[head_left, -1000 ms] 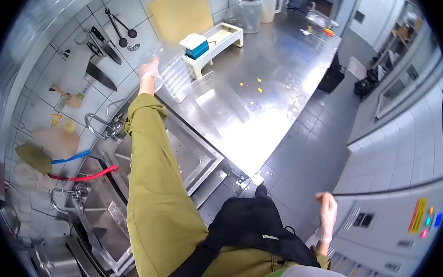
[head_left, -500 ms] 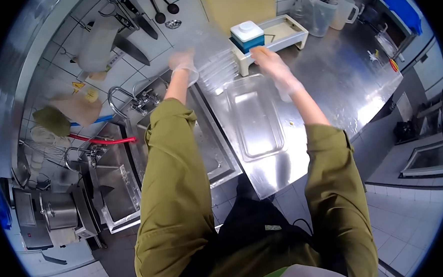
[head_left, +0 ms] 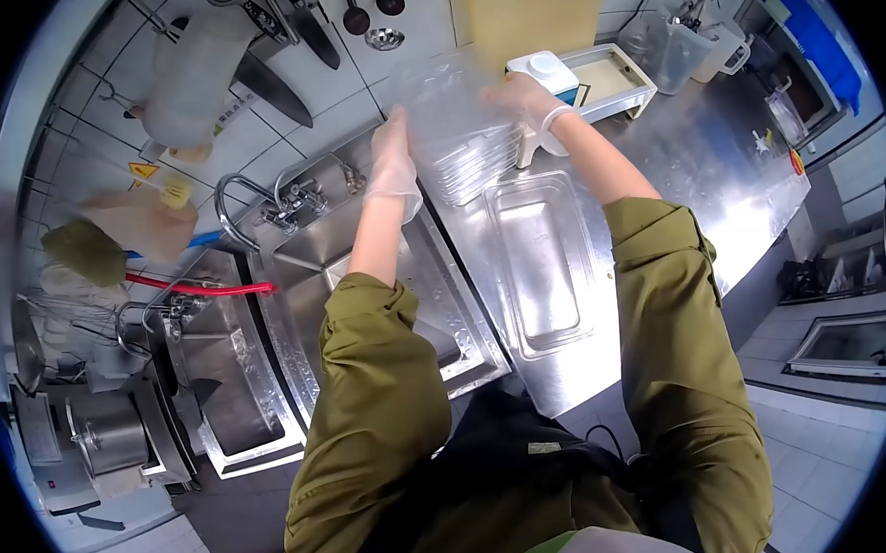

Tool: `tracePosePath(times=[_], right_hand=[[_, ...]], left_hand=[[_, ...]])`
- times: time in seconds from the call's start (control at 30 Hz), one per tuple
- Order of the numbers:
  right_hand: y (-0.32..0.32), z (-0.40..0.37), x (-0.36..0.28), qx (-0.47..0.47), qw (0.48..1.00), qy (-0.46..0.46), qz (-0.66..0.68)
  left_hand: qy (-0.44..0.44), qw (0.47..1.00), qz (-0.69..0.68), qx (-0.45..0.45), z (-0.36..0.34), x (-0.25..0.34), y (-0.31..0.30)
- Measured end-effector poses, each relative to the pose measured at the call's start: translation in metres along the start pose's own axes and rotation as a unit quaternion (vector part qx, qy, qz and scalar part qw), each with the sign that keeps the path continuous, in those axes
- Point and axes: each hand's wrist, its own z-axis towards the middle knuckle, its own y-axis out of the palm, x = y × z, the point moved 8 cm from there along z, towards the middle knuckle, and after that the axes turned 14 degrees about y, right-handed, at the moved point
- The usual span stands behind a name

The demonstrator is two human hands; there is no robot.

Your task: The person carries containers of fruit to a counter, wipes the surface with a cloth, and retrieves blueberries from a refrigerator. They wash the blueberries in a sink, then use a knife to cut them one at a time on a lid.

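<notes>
While left hand [head_left: 391, 161] and right hand [head_left: 528, 100] seemingly grip blurred clear tray [head_left: 443, 88] by opposite sides | tray: over stack [head_left: 477, 168] on counter [head_left: 684, 189] | step: likely parting it; calls for level, even hold

Container stack [head_left: 472, 170] behind tray [head_left: 543, 271], sink [head_left: 439, 302] left.

We are seeing a white-lidded box [head_left: 545, 74] resting on the left end of a low cream stand [head_left: 605, 80], along the wall-side edge of the steel counter [head_left: 678, 169]. Farther right, a clear jug [head_left: 680, 61] is holding utensils near that edge. A yellow board [head_left: 530, 17] is standing behind, and two black ladles [head_left: 355, 21] are hanging against the tiles.
</notes>
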Motion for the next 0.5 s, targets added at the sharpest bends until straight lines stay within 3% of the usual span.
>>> tracePosePath(times=[0.17,0.3,0.37,0.5], right_hand=[[-0.015,-0.02,-0.01,-0.092,0.979,-0.104,0.148],[-0.047,-0.058,-0.02,-0.037,0.961,-0.133,0.241],[-0.069,-0.091,-0.007,-0.075,0.942,-0.177,0.277],[-0.103,-0.193,0.04,0.01,0.944,-0.076,0.319]], left_hand=[[0.062,0.996,-0.06,-0.03,0.013,0.005,0.003],[0.129,0.986,-0.077,-0.068,-0.026,0.067,0.011],[0.144,0.976,-0.092,-0.136,-0.059,0.113,0.028],[0.107,0.955,-0.072,-0.266,-0.126,0.123,0.059]])
